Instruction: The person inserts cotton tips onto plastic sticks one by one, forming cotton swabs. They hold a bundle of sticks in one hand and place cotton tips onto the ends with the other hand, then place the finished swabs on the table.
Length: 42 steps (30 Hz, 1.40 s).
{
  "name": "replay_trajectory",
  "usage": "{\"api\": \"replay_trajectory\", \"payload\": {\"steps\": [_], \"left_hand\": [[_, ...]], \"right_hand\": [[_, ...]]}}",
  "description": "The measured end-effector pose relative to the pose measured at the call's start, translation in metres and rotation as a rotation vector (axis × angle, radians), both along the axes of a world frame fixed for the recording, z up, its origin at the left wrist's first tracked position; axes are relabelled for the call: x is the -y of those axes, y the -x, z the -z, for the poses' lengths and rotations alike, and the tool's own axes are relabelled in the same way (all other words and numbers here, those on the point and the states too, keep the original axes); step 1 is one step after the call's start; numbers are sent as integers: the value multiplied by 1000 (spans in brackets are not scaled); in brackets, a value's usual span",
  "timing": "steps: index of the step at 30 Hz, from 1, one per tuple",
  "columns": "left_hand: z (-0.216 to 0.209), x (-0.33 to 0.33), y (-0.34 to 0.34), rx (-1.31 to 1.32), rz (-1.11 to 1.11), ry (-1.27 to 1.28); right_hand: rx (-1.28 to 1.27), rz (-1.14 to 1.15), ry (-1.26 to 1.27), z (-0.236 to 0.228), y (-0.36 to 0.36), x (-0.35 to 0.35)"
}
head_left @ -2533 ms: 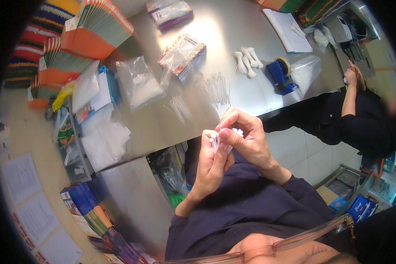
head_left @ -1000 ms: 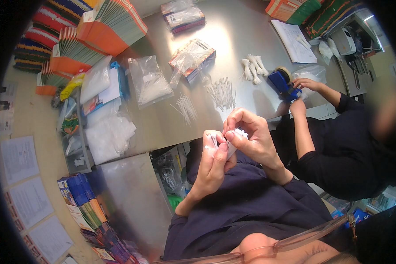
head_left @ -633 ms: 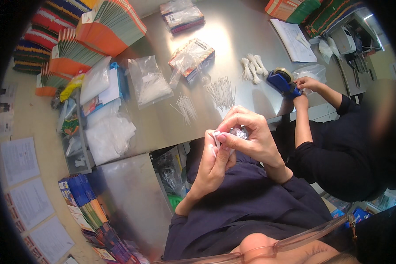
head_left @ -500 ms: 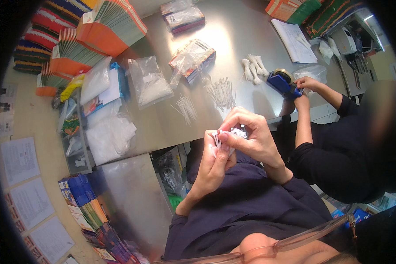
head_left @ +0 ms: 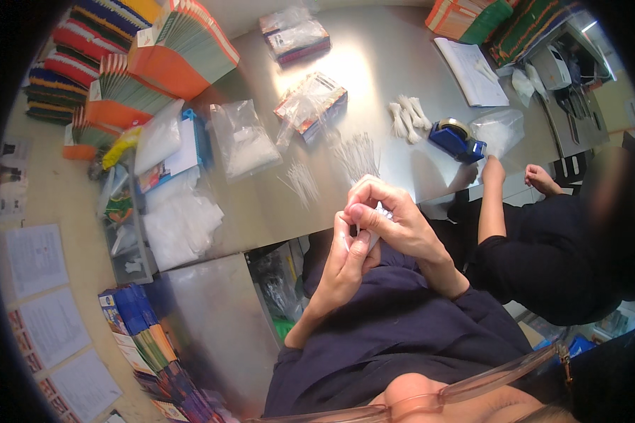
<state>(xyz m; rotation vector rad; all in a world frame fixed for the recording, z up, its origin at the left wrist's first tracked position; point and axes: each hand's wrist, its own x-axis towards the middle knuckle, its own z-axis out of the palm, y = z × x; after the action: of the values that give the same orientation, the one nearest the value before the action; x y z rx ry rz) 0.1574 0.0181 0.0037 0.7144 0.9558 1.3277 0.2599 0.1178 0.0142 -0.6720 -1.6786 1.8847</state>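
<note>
In front of my chest, both hands are closed together around a bundle of thin white cable ties. My left hand wraps the bundle from below and the left. My right hand cups it from the other side, its thumb and forefinger pinched close to my left fingertips. The fingers cover most of the bundle. Just beyond my hands, a loose pile of cable ties lies on the metal table, with a smaller pile to its left. Several tied bundles rest farther right.
A blue tape dispenser stands right of the bundles, near a co-worker's hand and a clear bag. Plastic-covered boxes, a bag of white pieces and orange file stacks sit on the table's far and left parts.
My right fingers have closed further over the bundle, hiding more of the white heads. The co-worker's hands have come off the tape dispenser, one drawing back to the right.
</note>
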Motion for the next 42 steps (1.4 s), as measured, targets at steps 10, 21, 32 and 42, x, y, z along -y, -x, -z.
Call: {"api": "replay_trajectory", "payload": {"steps": [10, 21, 32, 42], "left_hand": [[73, 11, 3, -131, 94, 227], [208, 18, 80, 248, -529, 505], [306, -61, 105, -636, -434, 787], [257, -76, 110, -335, -286, 810]], "right_hand": [[278, -181, -435, 68, 5, 5], [-12, 69, -717, 112, 233, -124], [793, -1108, -990, 234, 390, -207], [569, -1101, -1071, 261, 366, -205]]}}
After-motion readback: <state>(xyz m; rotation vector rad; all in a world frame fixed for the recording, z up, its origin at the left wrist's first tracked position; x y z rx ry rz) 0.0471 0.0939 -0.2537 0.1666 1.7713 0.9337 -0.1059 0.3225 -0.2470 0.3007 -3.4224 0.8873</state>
